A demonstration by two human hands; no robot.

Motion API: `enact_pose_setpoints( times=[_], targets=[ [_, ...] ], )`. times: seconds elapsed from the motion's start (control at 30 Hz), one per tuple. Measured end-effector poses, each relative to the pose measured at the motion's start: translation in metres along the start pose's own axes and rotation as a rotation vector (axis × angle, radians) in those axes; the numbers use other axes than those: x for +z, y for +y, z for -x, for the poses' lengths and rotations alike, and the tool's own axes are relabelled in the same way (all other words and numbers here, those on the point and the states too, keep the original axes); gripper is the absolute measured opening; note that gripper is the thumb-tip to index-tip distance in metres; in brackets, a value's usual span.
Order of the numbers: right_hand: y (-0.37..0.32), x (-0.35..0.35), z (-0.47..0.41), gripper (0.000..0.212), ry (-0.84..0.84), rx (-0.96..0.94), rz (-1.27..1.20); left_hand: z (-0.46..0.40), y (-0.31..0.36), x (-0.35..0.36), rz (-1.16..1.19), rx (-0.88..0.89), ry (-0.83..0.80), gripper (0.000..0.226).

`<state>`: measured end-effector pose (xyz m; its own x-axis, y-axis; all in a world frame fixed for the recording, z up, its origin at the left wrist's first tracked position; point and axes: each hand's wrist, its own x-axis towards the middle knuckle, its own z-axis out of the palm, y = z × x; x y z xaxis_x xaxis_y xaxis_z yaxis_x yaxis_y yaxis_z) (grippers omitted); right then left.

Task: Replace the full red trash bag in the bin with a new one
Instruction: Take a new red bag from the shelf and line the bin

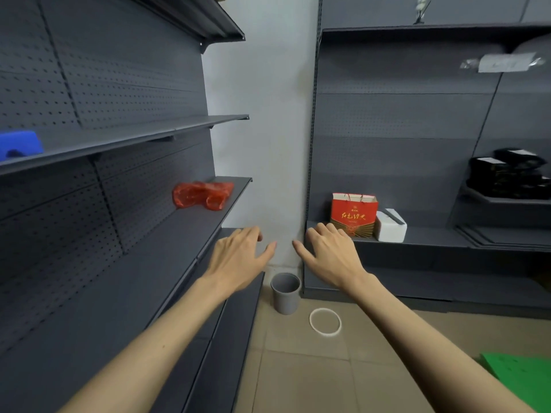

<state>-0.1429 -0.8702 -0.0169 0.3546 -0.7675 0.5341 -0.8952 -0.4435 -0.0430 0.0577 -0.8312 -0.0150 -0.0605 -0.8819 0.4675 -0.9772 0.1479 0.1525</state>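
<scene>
A small grey bin (285, 293) stands on the tiled floor in the corner between two dark shelf units, with no bag visible in it. A white ring (325, 321) lies on the floor just right of it. A crumpled red plastic bag (202, 195) rests on the left unit's shelf (190, 231). Both arms are stretched forward above the bin. My left hand (238, 257) hovers with fingers spread and holds nothing. My right hand (331, 254) is likewise spread and empty, a short gap apart from the left.
A red gift bag (353, 214) and a white box (390, 226) sit on the right unit's low shelf. Black packages (510, 177) are stacked further right. A blue object (19, 144) lies on an upper left shelf. A green sheet (518, 374) covers the floor at right.
</scene>
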Motion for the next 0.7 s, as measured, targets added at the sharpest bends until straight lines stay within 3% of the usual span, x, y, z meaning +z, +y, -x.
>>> enact_pose_setpoints(
  times=[0.7],
  targets=[
    [0.094,0.147,-0.212,0.058,-0.045,-0.039,-0.1,-0.216,-0.062,0.115,0.006,-0.143,0.029,0.034]
  ],
)
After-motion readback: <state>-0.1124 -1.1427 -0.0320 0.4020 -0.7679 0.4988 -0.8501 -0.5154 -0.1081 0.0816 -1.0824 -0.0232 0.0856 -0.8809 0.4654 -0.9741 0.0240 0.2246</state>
